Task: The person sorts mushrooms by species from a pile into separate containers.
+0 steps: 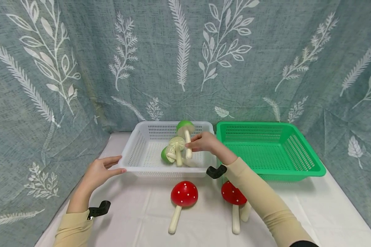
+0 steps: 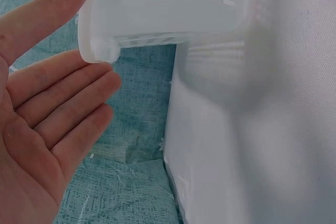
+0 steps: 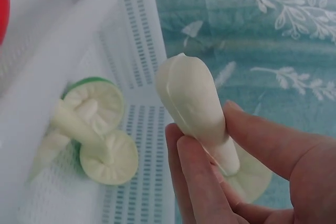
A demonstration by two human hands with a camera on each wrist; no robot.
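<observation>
My right hand (image 1: 204, 141) pinches the pale stem of a green-capped toy mushroom (image 3: 191, 95) between thumb and fingers. It is raised over the right part of the white basket (image 1: 160, 169), cap toward the back. Inside that basket, two other green-capped mushrooms (image 3: 109, 158) lie across each other, pale undersides showing. At the basket's left end is my left hand (image 1: 97, 171), fingers straight and spread. Seen from the left wrist, its thumb and fingertips touch the basket's rim (image 2: 86, 30).
A green basket (image 1: 316, 163) stands right of the white one. In front on the white cloth lie a red spotted mushroom (image 1: 184, 194) and, partly under my right forearm, another red mushroom (image 1: 232, 192) with a further pale stem (image 1: 245, 212) beside it. A patterned curtain (image 1: 160, 68) hangs behind.
</observation>
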